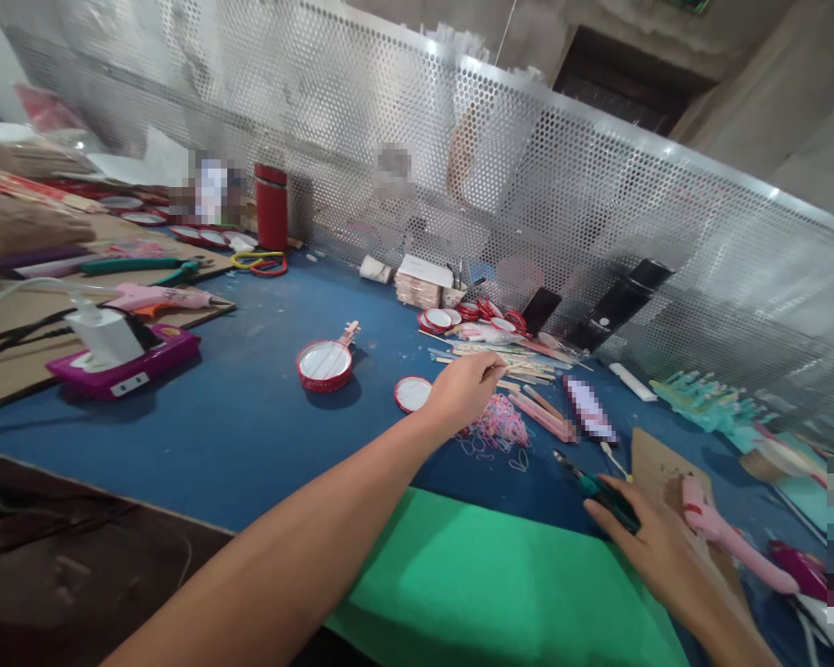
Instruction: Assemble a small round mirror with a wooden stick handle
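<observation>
My left hand [464, 389] reaches over the middle of the blue table. Its fingertips are pinched together at a pile of thin sticks [528, 369], and what they hold, if anything, is too small to make out. Below that wrist lies a heap of pink and white rubber bands [501, 424], beside a round red-rimmed disc [411, 394] partly behind the hand. At the right, my right hand [643, 533] is around the dark green handles of a pair of pliers [598, 489], whose jaws point toward the rubber bands.
A small round red banjo-like instrument [325, 364] stands left of centre. Pink glue guns [719, 533] lie at both sides, with a purple power strip [126, 363] at left. Red discs [437, 320], a red flask [271, 208] and a black bottle [622, 306] line a perforated metal screen [334, 120].
</observation>
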`<state>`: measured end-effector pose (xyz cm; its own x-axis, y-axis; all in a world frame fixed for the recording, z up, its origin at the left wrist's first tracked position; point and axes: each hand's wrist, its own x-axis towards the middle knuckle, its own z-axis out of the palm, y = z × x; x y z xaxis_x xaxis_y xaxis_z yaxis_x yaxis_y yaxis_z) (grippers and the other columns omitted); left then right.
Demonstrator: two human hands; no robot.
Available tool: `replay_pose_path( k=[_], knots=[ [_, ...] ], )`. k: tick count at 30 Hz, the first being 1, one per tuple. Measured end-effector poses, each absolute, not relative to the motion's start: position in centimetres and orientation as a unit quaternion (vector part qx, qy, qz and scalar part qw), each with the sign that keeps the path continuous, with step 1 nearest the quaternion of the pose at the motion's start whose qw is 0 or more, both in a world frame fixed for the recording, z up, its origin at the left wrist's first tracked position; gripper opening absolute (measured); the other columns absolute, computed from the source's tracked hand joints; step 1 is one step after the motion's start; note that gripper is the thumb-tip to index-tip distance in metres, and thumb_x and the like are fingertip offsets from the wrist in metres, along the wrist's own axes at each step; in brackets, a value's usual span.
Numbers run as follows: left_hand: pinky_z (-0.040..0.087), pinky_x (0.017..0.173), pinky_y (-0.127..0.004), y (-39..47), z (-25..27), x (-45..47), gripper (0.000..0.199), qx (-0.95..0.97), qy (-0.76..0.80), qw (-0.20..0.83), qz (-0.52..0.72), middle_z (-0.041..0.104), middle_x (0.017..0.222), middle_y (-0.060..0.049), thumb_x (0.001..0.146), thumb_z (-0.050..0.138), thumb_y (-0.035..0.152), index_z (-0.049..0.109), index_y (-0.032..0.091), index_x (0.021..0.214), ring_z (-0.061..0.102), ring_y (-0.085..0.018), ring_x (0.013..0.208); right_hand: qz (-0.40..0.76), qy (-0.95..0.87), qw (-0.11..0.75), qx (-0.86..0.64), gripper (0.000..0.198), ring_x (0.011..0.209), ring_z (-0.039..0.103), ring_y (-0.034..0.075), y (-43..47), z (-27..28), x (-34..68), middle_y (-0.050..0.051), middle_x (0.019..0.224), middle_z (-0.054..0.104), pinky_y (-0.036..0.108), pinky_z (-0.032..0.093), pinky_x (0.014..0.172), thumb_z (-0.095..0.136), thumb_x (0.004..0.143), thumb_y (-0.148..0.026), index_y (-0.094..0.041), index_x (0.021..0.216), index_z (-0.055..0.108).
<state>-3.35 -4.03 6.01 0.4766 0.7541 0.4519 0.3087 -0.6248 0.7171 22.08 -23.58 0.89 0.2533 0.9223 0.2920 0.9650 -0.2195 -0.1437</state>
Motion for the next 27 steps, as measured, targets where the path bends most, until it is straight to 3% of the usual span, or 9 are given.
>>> replay_pose_path(
  k=[6,13,20,27],
  knots=[
    [0.035,0.060,-0.022,-3.6,5.4,-3.3,0.026,0.815,0.324,0.274,0.394,0.066,0.081,-0.002,0.087,0.041,0.030,0.065,0.021,0.094,0.054,-0.013,0.070,-0.121,-0.601,0.109,-0.782,0.058,0.100,0.061,0.033,-22.5,0.0,20.6,0.011,0.109,0.064,0.051,0.047,0.085,0.042,0.080,-0.065,-0.023,0.116,0.057],
    [0.034,0.060,-0.023,-3.8,5.4,-3.3,0.024,0.819,0.341,0.259,0.382,0.065,0.081,-0.003,0.085,0.043,0.028,0.065,0.019,0.090,0.054,-0.014,0.070,-0.181,-0.634,0.051,-0.750,0.068,0.110,0.054,0.036,-21.9,0.4,21.6,0.013,0.118,0.060,0.057,0.039,0.093,0.046,0.074,-0.071,-0.022,0.119,0.057],
    [0.032,0.059,-0.023,-4.1,5.7,-3.4,0.018,0.857,0.300,0.202,0.367,0.061,0.072,-0.001,0.081,0.045,0.021,0.062,0.018,0.076,0.050,-0.013,0.066,-0.204,-0.720,0.166,-0.642,0.044,0.109,0.054,0.026,-16.2,5.3,16.6,0.012,0.119,0.059,0.043,0.043,0.094,0.037,0.092,-0.045,-0.018,0.123,0.052],
    [0.034,0.060,-0.023,-4.0,6.0,-3.7,0.015,0.882,0.287,0.157,0.339,0.063,0.073,-0.002,0.077,0.049,0.018,0.063,0.018,0.074,0.052,-0.013,0.067,-0.213,-0.763,0.149,-0.591,0.037,0.103,0.056,0.025,-11.7,5.6,13.6,0.014,0.110,0.062,0.039,0.045,0.088,0.033,0.095,-0.033,-0.013,0.117,0.054]
  ],
)
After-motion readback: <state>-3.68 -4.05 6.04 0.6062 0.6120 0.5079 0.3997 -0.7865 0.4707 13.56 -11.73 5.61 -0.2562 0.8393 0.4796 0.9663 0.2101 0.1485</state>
